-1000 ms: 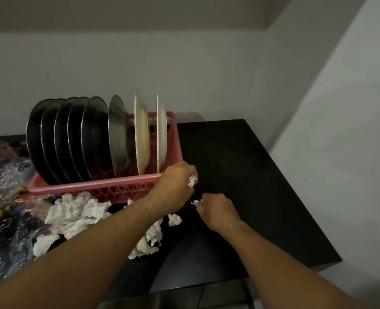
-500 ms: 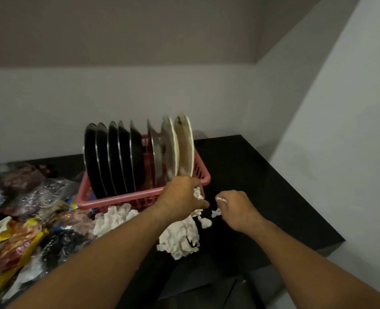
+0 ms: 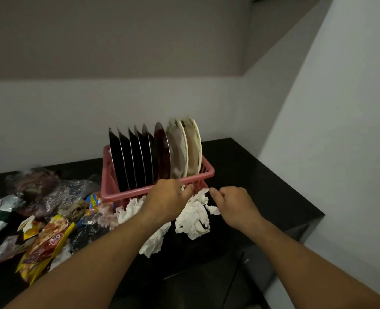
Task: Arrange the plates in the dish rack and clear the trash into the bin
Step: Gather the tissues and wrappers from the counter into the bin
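A pink dish rack (image 3: 207,173) stands on the black counter (image 3: 264,188). It holds several dark plates (image 3: 137,159) and two white plates (image 3: 181,148), all upright. Crumpled white tissue (image 3: 193,219) lies in front of the rack. My left hand (image 3: 168,202) is curled over the rack's front edge and grips a wad of tissue, with white showing between its fingers. My right hand (image 3: 234,204) is just to the right, its curled fingertips pinching the top edge of the tissue pile.
Snack wrappers (image 3: 48,239) and crinkled plastic bags (image 3: 39,188) cover the counter's left side. More tissue (image 3: 129,210) lies by the rack's front left. A wall closes the right side, and the counter's front edge runs below my arms. No bin is in view.
The view has swung right and back, so the rack now sits centre frame. Both hands stayed at the rack's front edge with the tissue; my right hand moved closer to the pile.
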A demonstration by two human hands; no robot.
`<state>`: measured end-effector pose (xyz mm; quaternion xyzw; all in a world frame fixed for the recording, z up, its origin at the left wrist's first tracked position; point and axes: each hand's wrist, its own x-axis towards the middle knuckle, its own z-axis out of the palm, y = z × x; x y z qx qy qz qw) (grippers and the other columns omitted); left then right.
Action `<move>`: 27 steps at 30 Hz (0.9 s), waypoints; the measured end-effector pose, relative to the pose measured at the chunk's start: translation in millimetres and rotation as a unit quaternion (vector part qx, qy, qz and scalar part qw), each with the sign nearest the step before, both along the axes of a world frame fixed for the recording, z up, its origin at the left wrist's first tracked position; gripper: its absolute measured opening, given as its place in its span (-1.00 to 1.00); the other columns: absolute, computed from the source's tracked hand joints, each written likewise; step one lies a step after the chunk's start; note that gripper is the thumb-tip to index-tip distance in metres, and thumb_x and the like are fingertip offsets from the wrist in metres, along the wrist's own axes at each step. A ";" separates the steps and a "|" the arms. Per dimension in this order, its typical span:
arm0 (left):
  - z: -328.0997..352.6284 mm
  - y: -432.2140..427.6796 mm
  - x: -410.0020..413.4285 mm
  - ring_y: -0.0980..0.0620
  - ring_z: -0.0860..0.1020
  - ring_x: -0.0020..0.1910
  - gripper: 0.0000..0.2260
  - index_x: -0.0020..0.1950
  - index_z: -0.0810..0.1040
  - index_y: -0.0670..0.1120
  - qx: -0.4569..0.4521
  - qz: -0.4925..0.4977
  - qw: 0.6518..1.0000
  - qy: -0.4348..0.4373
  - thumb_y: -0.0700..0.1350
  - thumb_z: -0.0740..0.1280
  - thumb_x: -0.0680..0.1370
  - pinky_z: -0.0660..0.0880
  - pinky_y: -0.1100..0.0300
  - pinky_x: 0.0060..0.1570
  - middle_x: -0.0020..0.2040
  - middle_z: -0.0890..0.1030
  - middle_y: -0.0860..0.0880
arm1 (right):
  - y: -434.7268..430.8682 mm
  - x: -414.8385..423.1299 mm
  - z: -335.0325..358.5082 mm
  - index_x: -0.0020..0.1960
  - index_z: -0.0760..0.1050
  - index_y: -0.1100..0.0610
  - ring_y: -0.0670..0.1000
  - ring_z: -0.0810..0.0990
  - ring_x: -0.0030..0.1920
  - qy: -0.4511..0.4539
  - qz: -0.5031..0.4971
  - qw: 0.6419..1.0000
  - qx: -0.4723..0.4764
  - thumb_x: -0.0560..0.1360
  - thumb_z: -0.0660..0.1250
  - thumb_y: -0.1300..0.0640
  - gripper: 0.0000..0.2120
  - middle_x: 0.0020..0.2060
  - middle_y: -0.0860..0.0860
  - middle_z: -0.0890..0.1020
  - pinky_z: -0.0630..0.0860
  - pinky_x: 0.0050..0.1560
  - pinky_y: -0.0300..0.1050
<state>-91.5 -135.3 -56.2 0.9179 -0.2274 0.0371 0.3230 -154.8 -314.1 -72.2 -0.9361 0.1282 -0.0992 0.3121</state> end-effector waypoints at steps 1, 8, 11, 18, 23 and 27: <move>-1.1 2.1 -6.2 0.13 0.29 -0.68 -0.55 -0.46 0.39 -0.06 -0.001 0.006 1.000 -0.008 0.11 0.26 0.57 0.24 0.24 -0.56 -0.62 0.35 0.07 | 2.5 -6.5 1.0 -0.42 0.39 0.04 -0.11 0.38 -0.52 -0.006 0.002 1.000 0.005 0.63 0.18 -0.14 -0.51 -0.50 -0.06 0.45 0.31 -0.46 -0.17; -28.5 15.3 -63.1 0.10 0.31 -0.57 -0.51 -0.49 0.29 -0.03 0.032 -0.015 0.999 -0.033 0.12 0.18 0.61 0.27 0.16 -0.46 -0.57 0.34 0.04 | 15.0 -53.7 -14.2 -0.43 0.40 0.03 -0.14 0.37 -0.57 -0.010 0.027 0.998 0.055 0.62 0.20 -0.07 -0.53 -0.57 -0.10 0.44 0.31 -0.50 -0.20; -47.6 23.2 -89.4 0.10 0.32 -0.55 -0.53 -0.47 0.28 0.00 0.061 -0.024 0.997 -0.029 0.13 0.15 0.62 0.20 0.20 -0.45 -0.54 0.35 0.04 | 22.2 -73.0 -28.2 -0.41 0.41 0.05 -0.12 0.38 -0.51 0.015 0.041 0.997 0.059 0.63 0.20 -0.06 -0.55 -0.51 -0.07 0.45 0.37 -0.45 -0.13; -64.0 45.6 -108.4 0.12 0.33 -0.56 -0.53 -0.47 0.29 0.01 0.063 -0.044 0.997 -0.031 0.10 0.16 0.63 0.16 0.29 -0.50 -0.54 0.35 0.06 | 52.4 -98.1 -51.6 -0.40 0.41 0.03 -0.09 0.43 -0.47 0.034 0.063 0.996 0.050 0.63 0.20 -0.04 -0.57 -0.49 -0.07 0.46 0.42 -0.36 -0.06; -111.3 68.6 -120.4 0.11 0.37 -0.47 -0.55 -0.45 0.27 0.02 0.105 -0.071 0.992 -0.024 0.11 0.14 0.63 0.20 0.17 -0.40 -0.46 0.37 0.07 | 82.0 -109.0 -96.1 -0.45 0.33 0.02 -0.02 0.47 -0.42 0.048 0.049 0.997 0.026 0.63 0.22 0.00 -0.53 -0.49 -0.07 0.44 0.43 -0.28 -0.04; -168.2 90.9 -127.4 0.15 0.37 -0.45 -0.58 -0.44 0.28 0.08 0.110 -0.114 0.987 0.005 0.11 0.15 0.62 0.22 0.21 -0.40 -0.43 0.39 0.10 | 105.7 -120.5 -153.5 -0.42 0.39 0.04 0.00 0.50 -0.42 0.086 0.045 0.994 0.045 0.63 0.20 -0.01 -0.56 -0.47 -0.03 0.49 0.49 -0.33 -0.01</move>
